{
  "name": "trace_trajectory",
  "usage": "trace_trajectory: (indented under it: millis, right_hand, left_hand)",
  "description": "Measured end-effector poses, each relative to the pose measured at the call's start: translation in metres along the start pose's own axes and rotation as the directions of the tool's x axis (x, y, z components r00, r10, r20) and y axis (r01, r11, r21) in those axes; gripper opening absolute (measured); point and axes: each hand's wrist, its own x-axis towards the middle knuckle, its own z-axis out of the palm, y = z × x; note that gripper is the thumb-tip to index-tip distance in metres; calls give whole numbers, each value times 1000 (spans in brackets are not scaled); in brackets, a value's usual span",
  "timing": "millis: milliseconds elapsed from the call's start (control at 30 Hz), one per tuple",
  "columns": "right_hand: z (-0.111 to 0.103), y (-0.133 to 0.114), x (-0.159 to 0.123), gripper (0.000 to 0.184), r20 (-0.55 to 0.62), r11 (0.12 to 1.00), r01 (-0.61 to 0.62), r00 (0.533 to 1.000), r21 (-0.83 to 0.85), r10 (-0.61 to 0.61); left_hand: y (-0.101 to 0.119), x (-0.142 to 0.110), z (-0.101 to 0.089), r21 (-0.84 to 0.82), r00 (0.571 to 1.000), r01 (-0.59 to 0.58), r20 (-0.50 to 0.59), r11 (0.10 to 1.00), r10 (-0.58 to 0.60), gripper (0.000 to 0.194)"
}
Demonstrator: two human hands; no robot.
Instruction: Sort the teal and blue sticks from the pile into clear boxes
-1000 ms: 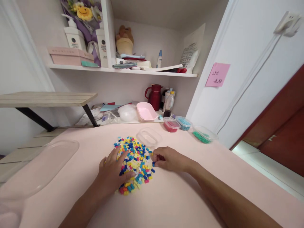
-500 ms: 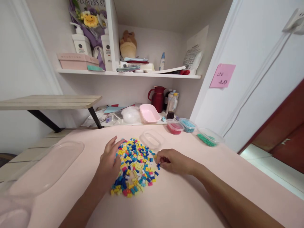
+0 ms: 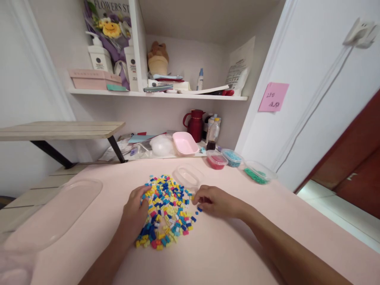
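A loose pile of small toy building bricks (image 3: 169,202) in blue, yellow, white, teal and pink lies spread on the pink tabletop. At the pile's left edge rests my left hand (image 3: 135,206), its fingers reaching over the bricks and its thumb apart; it grips nothing visible. My right hand (image 3: 216,201) is low at the pile's right edge, fingers curled and fingertips down near the table. Whatever it may pinch is hidden. A few dark blue bricks (image 3: 200,209) lie right by its thumb. Just behind the pile sits a clear plastic tub (image 3: 194,181).
Clear tubs hold red pieces (image 3: 217,161), light blue pieces (image 3: 232,159) and green pieces (image 3: 255,176) at the back right. A large clear lid (image 3: 63,233) lies at left. Behind are a pink tray (image 3: 184,143), a red jug (image 3: 195,126) and a wooden stand (image 3: 62,130).
My left hand has lowered onto the pile's left edge, with its fingers less raised. My right hand stays by the pile's right edge, its fingers slightly shifted. The view has moved a little.
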Motion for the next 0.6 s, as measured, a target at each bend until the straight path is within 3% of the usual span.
trace_trajectory:
  millis: [100, 267, 400, 600]
  right_hand:
    - [2, 2, 1, 28, -6, 1000, -2, 1000, -5, 2]
    - [2, 1, 2, 25, -21, 1000, -25, 999, 14, 25]
    - [2, 4, 3, 26, -17, 1000, 2, 1000, 11, -2]
    - [2, 6, 3, 26, -25, 1000, -5, 1000, 7, 5]
  left_hand:
    - [3, -1, -1, 59, 1000, -23, -2, 998, 23, 43]
    - [11, -3, -5, 291, 984, -148, 142, 945, 110, 45]
    - [15, -2, -8, 355, 966, -201, 225, 913, 125, 48]
    - [24, -3, -13, 358, 976, -206, 141, 911, 165, 41]
